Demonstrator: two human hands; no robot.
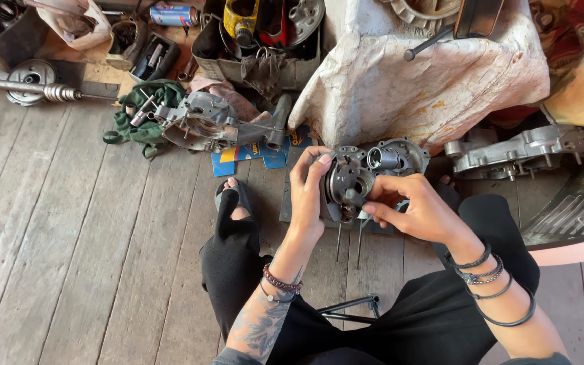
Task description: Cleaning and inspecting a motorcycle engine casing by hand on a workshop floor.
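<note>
At frame centre, the left hand (309, 196) and right hand (414, 211) flank the round metal engine part (346, 186), above the plank floor (69, 236). Just behind it sits a second housing (397, 157). An engine casing (204, 122) lies on a cloth (147, 128) at upper left. A crankcase half (515, 154) lies right, below the draped tarp (427, 74).

Metal engine part (346, 186) half hidden behind left hand (309, 192); right forearm cut off.

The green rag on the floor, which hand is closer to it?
Left. The left hand, holding the metal engine part, sits closer to the green rag. The right hand is on the part's far side.
</note>
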